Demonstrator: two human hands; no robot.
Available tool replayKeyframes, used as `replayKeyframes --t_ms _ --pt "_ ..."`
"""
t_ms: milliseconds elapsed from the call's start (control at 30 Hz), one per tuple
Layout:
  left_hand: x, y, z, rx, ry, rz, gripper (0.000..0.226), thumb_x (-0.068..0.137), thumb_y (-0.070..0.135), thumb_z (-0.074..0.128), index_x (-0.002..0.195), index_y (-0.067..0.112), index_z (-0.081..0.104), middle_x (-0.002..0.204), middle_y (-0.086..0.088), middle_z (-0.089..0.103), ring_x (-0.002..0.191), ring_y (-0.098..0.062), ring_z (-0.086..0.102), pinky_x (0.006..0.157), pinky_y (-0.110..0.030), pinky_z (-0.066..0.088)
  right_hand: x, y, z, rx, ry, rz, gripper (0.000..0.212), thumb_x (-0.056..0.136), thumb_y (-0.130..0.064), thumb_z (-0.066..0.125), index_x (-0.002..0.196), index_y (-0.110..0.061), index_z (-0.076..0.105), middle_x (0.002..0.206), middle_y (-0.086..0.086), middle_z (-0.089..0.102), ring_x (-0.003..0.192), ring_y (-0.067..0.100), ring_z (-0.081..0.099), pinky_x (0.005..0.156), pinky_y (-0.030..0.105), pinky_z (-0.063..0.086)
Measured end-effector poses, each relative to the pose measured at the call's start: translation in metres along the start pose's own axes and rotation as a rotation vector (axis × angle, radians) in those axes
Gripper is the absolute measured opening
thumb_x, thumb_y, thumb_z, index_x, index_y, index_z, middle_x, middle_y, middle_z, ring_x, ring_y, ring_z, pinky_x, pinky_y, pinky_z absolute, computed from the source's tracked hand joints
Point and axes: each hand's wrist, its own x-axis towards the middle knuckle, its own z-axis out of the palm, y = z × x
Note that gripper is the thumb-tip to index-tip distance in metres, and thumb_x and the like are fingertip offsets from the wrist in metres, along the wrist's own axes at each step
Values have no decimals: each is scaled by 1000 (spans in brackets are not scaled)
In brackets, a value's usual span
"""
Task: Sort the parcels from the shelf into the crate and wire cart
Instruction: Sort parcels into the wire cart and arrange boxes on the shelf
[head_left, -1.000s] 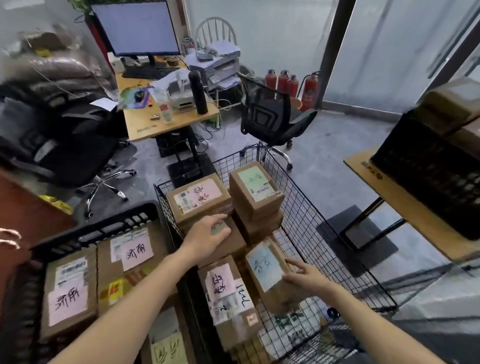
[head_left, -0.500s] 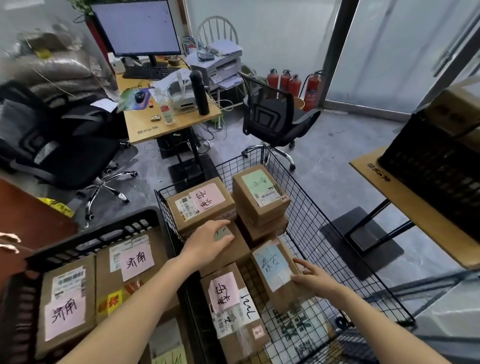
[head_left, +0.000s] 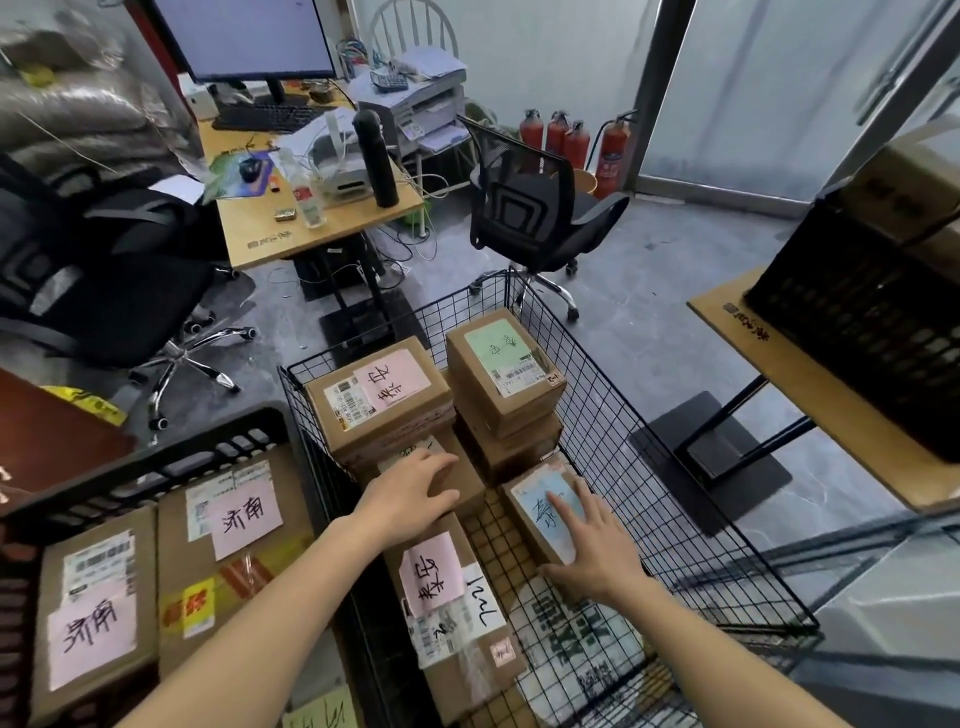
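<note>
Brown cardboard parcels are sitting in a black wire cart (head_left: 670, 499) with a thin grid of bars. The right hand (head_left: 597, 545) is lying flat on the blue-label parcel (head_left: 540, 512), which is leaning in the cart just under the palm; its grip is spread, with the fingers straight and fanned out over the blue sticker. The left hand (head_left: 410, 493) is resting on a plain brown parcel (head_left: 462, 480) in the middle of the cart, its grip loose and open, fingers bending a little over the top.

Six parcels are showing in the cart. Behind the left hand, a pink-label parcel (head_left: 379, 400) is sitting on top. Next to it a green-label parcel (head_left: 501, 366) is stacked on another box (head_left: 509, 441). Near the wrists, a long parcel with a pink note (head_left: 447, 603) is lying tilted (white tape is crossing it).

To the left, a black plastic crate (head_left: 156, 457) with slotted walls is holding two flat parcels side by side, the near one (head_left: 88, 618) and the far one (head_left: 234, 551), each with a pink note and black writing.

On the right, a wooden worktop (head_left: 810, 374) is carrying another dark slotted crate (head_left: 857, 317).
</note>
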Motion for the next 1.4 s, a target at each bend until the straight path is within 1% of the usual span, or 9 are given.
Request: replayKeyframes --t_ms 133,233,333,433,567,700,933,1167,1400 --pt "0 -6 -2 -13 -4 -8 54 98 48 56 150 36 45 149 11 46 134 -15 48 101 -37 47 6 3 7 -33 77 22 99 86 -63 65 159 -46 0 169 0 -16 157 27 -1 124 46 19" --pt "0 -11 -1 -19 -11 -16 54 98 47 56 150 38 44 150 10 45 135 -16 46 104 -38 46 17 7 3 -42 174 64 91 87 -71 58 159 -44 9 170 3 -2 155 26 14 112 43 45" --pt "1 -10 0 -14 -13 -14 54 98 47 57 150 36 44 149 9 46 135 -17 47 104 -38 46 24 7 -1 -71 188 62 95 85 -74 58 159 -44 8 170 3 1 155 26 14 103 41 53" --pt "1 -7 1 4 -28 2 54 99 48 56 150 35 45 147 9 47 132 -15 48 101 -39 48 26 7 -2 -82 191 54 95 86 -72 58 160 -43 6 170 3 0 156 27 8 112 45 45" --pt "-2 -5 -2 28 -33 -3 55 99 48 56 151 36 43 147 10 47 131 -15 48 100 -38 48 24 6 -4 -76 175 76 96 85 -76 56 159 -46 5 171 1 0 156 25 11 112 45 44" --pt "-11 1 -7 65 -21 9 55 99 47 56 151 35 43 147 11 48 131 -14 49 99 -35 49 14 1 -11 -83 165 86 96 85 -78 54 160 -45 4 171 0 2 156 24 12 120 44 34" --pt "-34 23 -25 104 21 76 54 97 48 58 148 35 46 145 12 49 129 -13 51 98 -34 49 -33 -14 -49 -84 228 85 86 90 -74 51 160 -42 13 170 -5 13 155 20 18 125 47 24" --pt "-94 69 -66 148 144 262 63 97 58 53 154 37 37 157 11 41 140 -15 44 109 -40 45 -152 -48 -109 -116 370 108 72 95 -64 52 157 -41 24 169 -4 19 154 20 23 125 45 22" --pt "-227 130 -102 235 281 539 70 98 57 53 158 33 27 164 8 29 146 -22 38 117 -46 37 -331 -106 -145 -150 573 254 72 96 -63 53 158 -39 25 169 -3 19 153 21 23 124 43 24"
